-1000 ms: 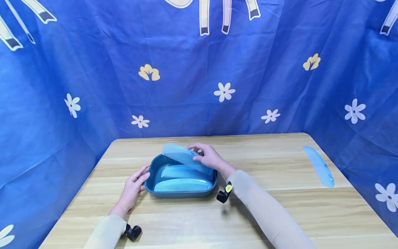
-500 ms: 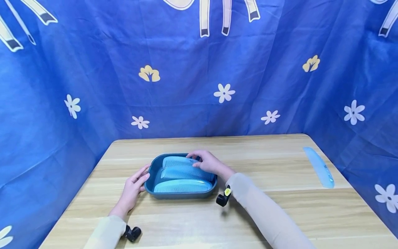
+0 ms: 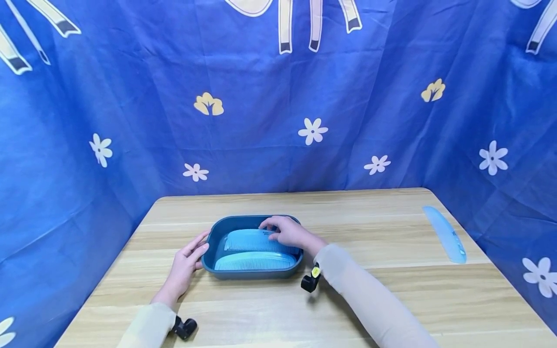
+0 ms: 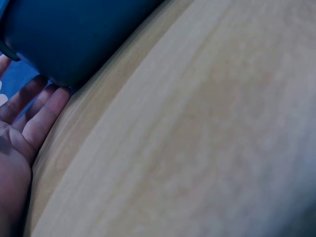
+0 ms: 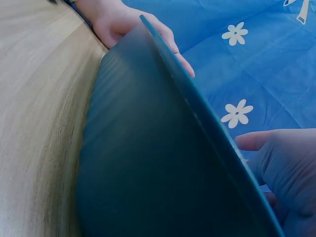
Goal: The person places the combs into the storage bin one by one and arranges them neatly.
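A dark teal plastic basin [image 3: 252,274] sits on the table, with light blue combs lying inside it. One comb [image 3: 256,261] lies along the near side, teeth toward the front. Behind it another comb [image 3: 245,238], with small dark print, lies lengthwise; any comb beneath it is hidden. My right hand [image 3: 289,232] reaches over the basin's right part, pinching this rear comb by its spine with thumb and fingers. My left hand [image 3: 184,265] rests against the basin's left end. In the left wrist view, its fairly straight fingers [image 4: 47,116] touch the outer wall.
One more light blue comb [image 3: 445,234] lies at the table's far right, slanting along the edge. The wooden table [image 3: 370,217] meets a blue patterned curtain [image 3: 261,145] at the back and sides. A small black camera [image 3: 310,280] sits at my right wrist.
My right hand has lowered the comb it holds from a tilt over the basin's back rim and brought it toward me, onto the middle comb. My left hand stays put.
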{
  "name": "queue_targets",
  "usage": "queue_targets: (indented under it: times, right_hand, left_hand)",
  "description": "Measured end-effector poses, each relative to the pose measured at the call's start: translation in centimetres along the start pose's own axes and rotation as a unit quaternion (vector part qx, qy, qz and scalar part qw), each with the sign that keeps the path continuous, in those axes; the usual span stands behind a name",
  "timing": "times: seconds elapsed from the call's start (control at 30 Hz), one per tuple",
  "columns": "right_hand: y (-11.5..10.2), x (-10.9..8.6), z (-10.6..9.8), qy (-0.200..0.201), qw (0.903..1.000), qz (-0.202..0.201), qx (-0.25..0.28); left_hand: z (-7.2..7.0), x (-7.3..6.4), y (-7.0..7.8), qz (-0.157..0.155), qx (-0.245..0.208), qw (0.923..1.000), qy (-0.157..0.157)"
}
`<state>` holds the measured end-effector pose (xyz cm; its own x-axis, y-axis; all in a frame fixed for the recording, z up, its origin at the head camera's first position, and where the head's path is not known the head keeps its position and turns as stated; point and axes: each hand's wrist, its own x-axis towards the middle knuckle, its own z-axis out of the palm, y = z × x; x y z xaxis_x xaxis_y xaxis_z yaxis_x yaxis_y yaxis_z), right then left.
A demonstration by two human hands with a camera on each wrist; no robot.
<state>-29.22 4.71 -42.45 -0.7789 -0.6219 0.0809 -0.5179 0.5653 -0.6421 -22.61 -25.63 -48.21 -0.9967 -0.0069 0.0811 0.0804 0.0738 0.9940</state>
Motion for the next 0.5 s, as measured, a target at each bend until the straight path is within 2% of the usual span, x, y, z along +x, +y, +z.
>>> queue_targets:
  times: [0.2, 0.5]
  right_hand:
    - [0.21, 0.01, 0.23, 0.032, 0.9994, -0.006, -0.010]
    - [0.55, -0.24, 0.34, 0.097, 0.9948, -0.020, 0.021]
  left_hand:
    - [-0.05, -0.03, -0.06, -0.004, 0.008, 1.0000, 0.004]
    - [-0.02, 0.06, -0.22, -0.002, 0.014, 0.9999, 0.001]
